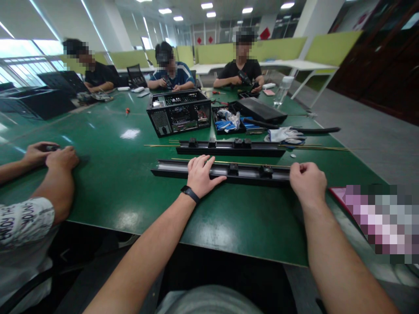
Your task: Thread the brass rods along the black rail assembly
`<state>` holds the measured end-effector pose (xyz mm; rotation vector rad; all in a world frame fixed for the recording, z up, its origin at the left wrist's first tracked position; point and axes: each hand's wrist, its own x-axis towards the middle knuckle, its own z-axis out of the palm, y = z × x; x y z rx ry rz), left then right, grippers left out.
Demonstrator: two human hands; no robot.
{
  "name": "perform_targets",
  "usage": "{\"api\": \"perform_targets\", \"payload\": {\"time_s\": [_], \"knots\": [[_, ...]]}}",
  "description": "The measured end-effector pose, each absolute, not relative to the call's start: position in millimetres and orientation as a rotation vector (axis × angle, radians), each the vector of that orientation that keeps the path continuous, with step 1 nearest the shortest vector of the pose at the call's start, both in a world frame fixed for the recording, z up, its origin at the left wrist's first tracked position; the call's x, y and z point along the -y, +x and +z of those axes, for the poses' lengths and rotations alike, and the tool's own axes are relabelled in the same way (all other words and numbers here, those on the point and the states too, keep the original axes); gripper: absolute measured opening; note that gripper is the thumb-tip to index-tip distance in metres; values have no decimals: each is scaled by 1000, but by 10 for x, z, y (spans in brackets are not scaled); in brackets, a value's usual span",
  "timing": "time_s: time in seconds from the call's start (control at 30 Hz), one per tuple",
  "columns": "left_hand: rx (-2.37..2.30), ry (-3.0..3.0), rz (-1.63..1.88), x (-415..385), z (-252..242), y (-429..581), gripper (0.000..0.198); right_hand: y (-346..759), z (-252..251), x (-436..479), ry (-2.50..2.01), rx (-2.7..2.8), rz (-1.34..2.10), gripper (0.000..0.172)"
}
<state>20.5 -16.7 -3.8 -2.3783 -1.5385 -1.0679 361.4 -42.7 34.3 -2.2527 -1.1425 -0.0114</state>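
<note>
In front of me a long black channel-shaped rail point(245, 178) lies across the green table, with small black blocks point(266, 171) seated in its pale groove. My left hand point(202, 174) rests across the rail left of its middle, fingers spread over the far edge and thumb pointing right. A thin brass-coloured rod point(248, 164) runs along the rail's far side to my right hand point(307, 181). That hand is closed at the rail's right end, seemingly pinching the rod; its fingertips are partly hidden. Just behind lies a second black rail point(225, 150) with similar blocks.
Behind the rails stand an open computer case point(180, 113) and a black tray with gloves point(229, 122). More gloves point(286, 135), thin rods and a bottle point(283, 91) are at the right. A co-worker's hands point(60, 155) are on the left; several people sit opposite.
</note>
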Motion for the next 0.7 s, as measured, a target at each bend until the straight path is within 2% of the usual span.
{"api": "perform_targets", "payload": {"time_s": [0.7], "knots": [[1566,-2380,-1037,171,-27,201,75,3588,359,450,-2210,1169,11,29]]}}
